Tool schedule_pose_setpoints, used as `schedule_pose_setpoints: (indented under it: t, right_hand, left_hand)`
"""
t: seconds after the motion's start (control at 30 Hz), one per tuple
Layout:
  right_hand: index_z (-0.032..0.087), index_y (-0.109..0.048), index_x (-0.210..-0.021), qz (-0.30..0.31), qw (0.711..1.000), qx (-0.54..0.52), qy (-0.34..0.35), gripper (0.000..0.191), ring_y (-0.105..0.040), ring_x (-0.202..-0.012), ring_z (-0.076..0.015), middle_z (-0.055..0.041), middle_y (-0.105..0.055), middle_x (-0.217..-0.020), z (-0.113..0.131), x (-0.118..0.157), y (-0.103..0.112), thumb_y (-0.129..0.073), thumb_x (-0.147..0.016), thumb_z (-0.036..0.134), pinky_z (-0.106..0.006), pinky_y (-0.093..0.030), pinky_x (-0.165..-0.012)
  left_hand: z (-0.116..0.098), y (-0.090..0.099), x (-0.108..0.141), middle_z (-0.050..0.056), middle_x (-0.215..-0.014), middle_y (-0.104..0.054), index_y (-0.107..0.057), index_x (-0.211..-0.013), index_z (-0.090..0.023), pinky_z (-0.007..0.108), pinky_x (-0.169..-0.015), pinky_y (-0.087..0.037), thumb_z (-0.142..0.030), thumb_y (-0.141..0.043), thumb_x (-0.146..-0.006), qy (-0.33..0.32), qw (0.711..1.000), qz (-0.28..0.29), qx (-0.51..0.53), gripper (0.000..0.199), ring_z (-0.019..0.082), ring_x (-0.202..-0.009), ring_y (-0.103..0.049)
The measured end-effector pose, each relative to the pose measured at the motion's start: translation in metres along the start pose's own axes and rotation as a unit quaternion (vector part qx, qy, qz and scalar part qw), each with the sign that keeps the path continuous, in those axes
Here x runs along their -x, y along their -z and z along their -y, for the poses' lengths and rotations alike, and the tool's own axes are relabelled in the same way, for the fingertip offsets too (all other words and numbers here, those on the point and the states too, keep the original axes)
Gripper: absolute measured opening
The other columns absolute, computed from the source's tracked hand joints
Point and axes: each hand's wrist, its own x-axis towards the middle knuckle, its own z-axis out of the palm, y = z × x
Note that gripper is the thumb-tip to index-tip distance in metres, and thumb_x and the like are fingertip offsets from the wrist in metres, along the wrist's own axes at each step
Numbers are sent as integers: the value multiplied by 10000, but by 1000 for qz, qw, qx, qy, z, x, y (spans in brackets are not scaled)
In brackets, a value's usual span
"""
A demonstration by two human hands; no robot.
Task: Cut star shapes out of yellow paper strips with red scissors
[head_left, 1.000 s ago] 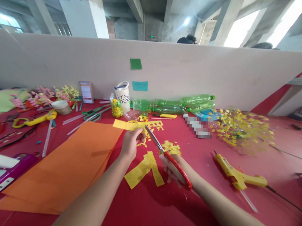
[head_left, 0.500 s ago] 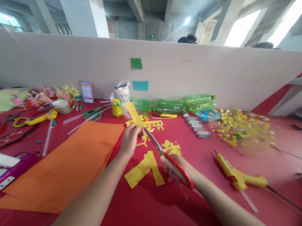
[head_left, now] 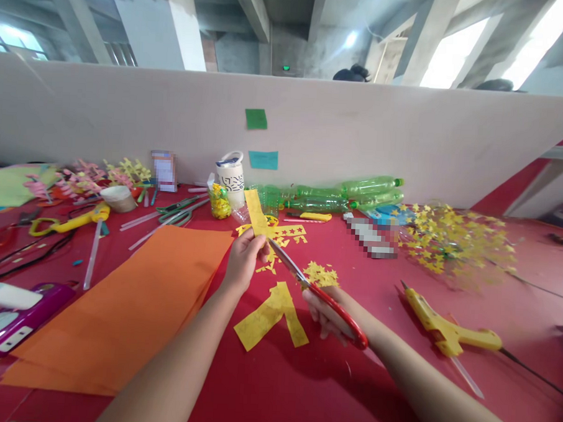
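A strip of yellow felt-like sheet [head_left: 256, 211] is pinched in my left hand [head_left: 243, 259], its long end pointing up and away. My right hand [head_left: 330, 309] is closed round the red handles of a pair of scissors [head_left: 335, 310], whose blades reach up to the strip beside my left fingertips. The blades look nearly closed. Below them lie yellow strips [head_left: 262, 316] on the red table [head_left: 273, 391]. A heap of small yellow stars [head_left: 321, 274] sits just beyond my right hand. Behind my left hand is a yellow offcut with star-shaped holes [head_left: 292, 232].
Orange sheets [head_left: 118, 309] lie at left, near a purple device [head_left: 19, 324]. A yellow glue gun [head_left: 449, 327] and a bunch of yellow star sprays [head_left: 452, 243] are at right. Green bottles [head_left: 342, 195], a white cup [head_left: 230, 173] and a yellow cutter knife [head_left: 316, 217] stand or lie at the back.
The yellow strip in my left hand has turned more upright. The scissors' handles have shifted slightly right and the blades still reach the strip.
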Motion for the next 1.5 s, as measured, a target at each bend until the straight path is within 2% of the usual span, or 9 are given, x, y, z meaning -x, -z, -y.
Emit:
schedule_pose_setpoints:
  t: [0.3, 0.67, 1.0, 1.37, 1.5]
  right_hand:
    - [159, -522, -618, -4, 1000, 15, 9, 464, -510, -357, -99, 48, -447, -390, 4, 3, 0, -542, -814, 579, -155, -309, -321]
    - [155, -512, -587, -8, 1000, 10, 6, 465, -378, -265, -49, 31, -502, -399, 9, 3, 1, -543, -815, 559, -158, -263, -296]
    - [162, -519, -557, -30, 999, 20, -17, 499, -392, -249, -61, 20, -513, -386, 9, 3, -2, -568, -776, 608, -160, -244, -258]
    - [169, -511, -550, -22, 999, 16, -19, 512, -376, -232, -66, 17, -509, -365, 9, 2, -1, -581, -755, 633, -168, -240, -242]
    - [170, -504, -556, -18, 1000, 3, -9, 501, -449, -269, -91, 31, -479, -374, 7, 1, -1, -592, -749, 624, -166, -251, -244]
  left_hand:
    - [1, 0, 0, -30, -568, -566, -539, -663, -183, 209, -471, -375, -314, -574, -788, 2, 1000, 3, -1, 185, 79, -453, -482]
    - [3, 1, -1, -38, -557, -570, -529, -655, -179, 201, -468, -385, -312, -575, -791, 7, 1000, 13, -4, 196, 73, -447, -490]
    - [2, 5, -2, -41, -521, -539, -480, -604, -188, 208, -447, -361, -316, -555, -813, 2, 1000, 4, -16, 257, 77, -427, -463]
    - [4, 5, -2, -42, -515, -527, -480, -603, -191, 208, -435, -344, -299, -551, -813, 2, 1000, 3, -19, 246, 80, -421, -450]
    - [5, 5, -2, -42, -514, -527, -475, -599, -190, 210, -439, -342, -302, -553, -812, 4, 1000, 3, -22, 253, 78, -419, -449]
